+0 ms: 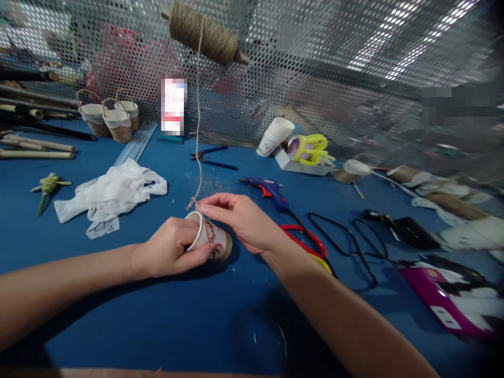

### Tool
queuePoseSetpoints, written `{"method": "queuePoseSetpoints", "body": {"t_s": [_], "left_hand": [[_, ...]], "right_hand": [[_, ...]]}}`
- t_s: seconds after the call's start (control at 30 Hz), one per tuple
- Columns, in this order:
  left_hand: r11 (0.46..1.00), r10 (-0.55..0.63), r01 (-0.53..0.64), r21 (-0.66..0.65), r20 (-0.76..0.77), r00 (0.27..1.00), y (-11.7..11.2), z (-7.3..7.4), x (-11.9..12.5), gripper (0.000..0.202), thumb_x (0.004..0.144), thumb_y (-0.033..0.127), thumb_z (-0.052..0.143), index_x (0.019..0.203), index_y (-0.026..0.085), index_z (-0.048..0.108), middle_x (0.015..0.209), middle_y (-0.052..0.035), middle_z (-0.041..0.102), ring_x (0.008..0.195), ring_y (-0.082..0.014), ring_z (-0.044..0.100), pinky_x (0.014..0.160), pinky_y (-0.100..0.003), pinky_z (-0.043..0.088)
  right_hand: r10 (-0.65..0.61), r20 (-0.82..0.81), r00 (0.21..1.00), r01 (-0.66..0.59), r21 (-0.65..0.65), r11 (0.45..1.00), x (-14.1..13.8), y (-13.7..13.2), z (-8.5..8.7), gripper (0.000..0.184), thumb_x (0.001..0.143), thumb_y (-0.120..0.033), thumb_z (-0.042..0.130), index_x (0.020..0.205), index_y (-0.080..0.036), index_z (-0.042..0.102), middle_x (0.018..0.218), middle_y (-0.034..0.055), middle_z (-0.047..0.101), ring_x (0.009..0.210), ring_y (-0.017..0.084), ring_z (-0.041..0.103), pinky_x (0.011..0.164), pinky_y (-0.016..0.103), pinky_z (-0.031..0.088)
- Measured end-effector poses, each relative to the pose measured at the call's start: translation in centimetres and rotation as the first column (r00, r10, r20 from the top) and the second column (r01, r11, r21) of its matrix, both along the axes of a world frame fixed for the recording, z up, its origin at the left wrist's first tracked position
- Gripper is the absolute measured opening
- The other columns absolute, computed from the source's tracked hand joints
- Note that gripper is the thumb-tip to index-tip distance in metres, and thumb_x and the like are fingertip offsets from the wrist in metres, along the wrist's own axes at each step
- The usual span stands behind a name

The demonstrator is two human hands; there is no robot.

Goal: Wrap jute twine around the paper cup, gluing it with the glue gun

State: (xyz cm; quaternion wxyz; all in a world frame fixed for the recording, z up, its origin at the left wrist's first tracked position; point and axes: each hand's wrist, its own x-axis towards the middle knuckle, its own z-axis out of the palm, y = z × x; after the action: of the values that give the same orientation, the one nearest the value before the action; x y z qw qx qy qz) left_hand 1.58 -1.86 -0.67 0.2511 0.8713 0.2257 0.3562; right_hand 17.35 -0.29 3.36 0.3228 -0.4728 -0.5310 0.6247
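Note:
A printed paper cup (211,233) lies on its side above the blue table, its mouth turned to the left and its base end covered in brown twine. My left hand (173,247) grips the cup, fingers inside the mouth and thumb along the outer wall. At the cup's rim, my right hand (240,218) pinches the jute twine (198,131) between thumb and fingertips. That strand runs up to a spool of twine (202,32) on a wooden rod. A loose twine end sticks out to the left of the right fingertips.
Left of my hands lies white lace (114,191). A blue glue gun (268,190), pliers (214,157) and stacked paper cups (275,135) are farther back. Several small baskets (118,126) stand at back left. Cords and red-handled scissors (305,233) lie right, beside a purple power strip (441,302).

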Motion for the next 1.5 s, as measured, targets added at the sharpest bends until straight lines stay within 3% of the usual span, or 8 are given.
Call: {"method": "queuePoseSetpoints", "body": {"t_s": [0.23, 0.5, 0.63, 0.7, 0.83, 1.03, 1.2, 1.5], "left_hand": [[0.997, 0.039, -0.04, -0.066, -0.007, 0.999, 0.1, 0.0, 0.0, 0.032, 0.082, 0.019, 0.045, 0.051, 0.015, 0.047, 0.047, 0.0012, 0.047, 0.044, -0.0078, 0.038, 0.045, -0.021, 0.034], [0.997, 0.014, -0.015, -0.073, -0.014, 1.0, 0.1, 0.6, 0.1, 0.025, 0.081, 0.016, 0.045, 0.058, 0.014, 0.056, 0.057, -0.0029, 0.06, 0.05, -0.0088, 0.05, 0.051, -0.02, 0.041], [0.988, 0.031, -0.036, -0.151, -0.032, 0.999, 0.1, 0.8, 0.0, 0.03, 0.081, 0.021, 0.046, 0.053, 0.012, 0.054, 0.047, 0.0, 0.052, 0.043, -0.0074, 0.042, 0.043, -0.019, 0.034], [0.933, 0.061, -0.063, -0.355, -0.016, 0.998, 0.1, 1.0, 0.0, 0.031, 0.082, 0.026, 0.046, 0.056, 0.011, 0.057, 0.047, 0.0006, 0.052, 0.042, -0.0072, 0.041, 0.041, -0.019, 0.033], [0.669, 0.151, -0.04, -0.743, 0.084, 0.985, 0.1, 1.4, 0.2, 0.033, 0.081, 0.036, 0.049, 0.067, 0.009, 0.064, 0.057, -0.0021, 0.062, 0.048, -0.0092, 0.05, 0.047, -0.019, 0.039], [0.405, 0.265, 0.03, -0.914, 0.148, 0.953, 0.2, 1.6, 0.6, 0.029, 0.072, 0.038, 0.062, 0.068, 0.01, 0.067, 0.058, -0.0034, 0.066, 0.049, -0.0095, 0.053, 0.049, -0.019, 0.041], [0.325, 0.294, 0.069, -0.943, 0.17, 0.941, 0.2, 1.6, 0.6, 0.027, 0.071, 0.036, 0.065, 0.069, 0.01, 0.068, 0.059, -0.0026, 0.066, 0.049, -0.0084, 0.054, 0.049, -0.018, 0.04], [0.309, 0.289, 0.023, -0.951, 0.117, 0.95, 0.1, 1.9, 0.7, 0.022, 0.072, 0.031, 0.063, 0.069, 0.01, 0.068, 0.056, -0.0005, 0.063, 0.048, -0.007, 0.05, 0.048, -0.017, 0.038]], "right_hand": [[0.054, -0.064, 0.996, -0.056, -0.033, 0.998, 0.7, -0.5, 0.2, 0.022, 0.068, -0.037, 0.066, 0.078, -0.017, 0.064, 0.076, 0.0007, 0.063, 0.068, 0.01, 0.056, 0.065, 0.024, 0.044], [0.129, 0.345, 0.93, -0.228, 0.266, 0.937, 0.1, -1.0, 1.5, 0.017, 0.073, -0.027, 0.063, 0.087, -0.018, 0.062, 0.094, 0.0033, 0.062, 0.085, 0.014, 0.056, 0.081, 0.032, 0.041], [0.072, 0.243, 0.967, -0.148, 0.312, 0.939, 0.2, -1.1, 1.6, 0.007, 0.073, -0.024, 0.062, 0.074, -0.017, 0.062, 0.101, 0.0046, 0.06, 0.088, 0.014, 0.056, 0.081, 0.031, 0.042], [-0.013, 0.122, 0.992, -0.024, 0.298, 0.954, 0.6, -1.1, 1.5, 0.009, 0.072, -0.027, 0.062, 0.075, -0.018, 0.061, 0.089, 0.0017, 0.061, 0.077, 0.011, 0.056, 0.074, 0.028, 0.044], [-0.182, 0.01, 0.983, 0.17, 0.311, 0.935, 1.6, -1.5, 1.5, 0.011, 0.069, -0.027, 0.066, 0.074, -0.018, 0.061, 0.068, -0.0034, 0.058, 0.063, 0.008, 0.052, 0.068, 0.025, 0.045], [-0.316, -0.032, 0.948, 0.307, 0.349, 0.885, 2.3, -2.0, 1.5, 0.015, 0.065, -0.029, 0.069, 0.071, -0.019, 0.06, 0.064, -0.0033, 0.057, 0.058, 0.009, 0.051, 0.062, 0.026, 0.045], [-0.334, -0.028, 0.942, 0.318, 0.387, 0.865, 2.4, -1.8, 1.2, 0.016, 0.065, -0.03, 0.07, 0.069, -0.019, 0.059, 0.064, -0.003, 0.057, 0.058, 0.008, 0.051, 0.059, 0.024, 0.044], [-0.368, 0.109, 0.924, 0.285, 0.447, 0.848, 2.7, -1.5, 0.8, 0.02, 0.068, -0.036, 0.067, 0.068, -0.018, 0.057, 0.062, -0.0024, 0.056, 0.057, 0.009, 0.049, 0.055, 0.023, 0.042]]}}
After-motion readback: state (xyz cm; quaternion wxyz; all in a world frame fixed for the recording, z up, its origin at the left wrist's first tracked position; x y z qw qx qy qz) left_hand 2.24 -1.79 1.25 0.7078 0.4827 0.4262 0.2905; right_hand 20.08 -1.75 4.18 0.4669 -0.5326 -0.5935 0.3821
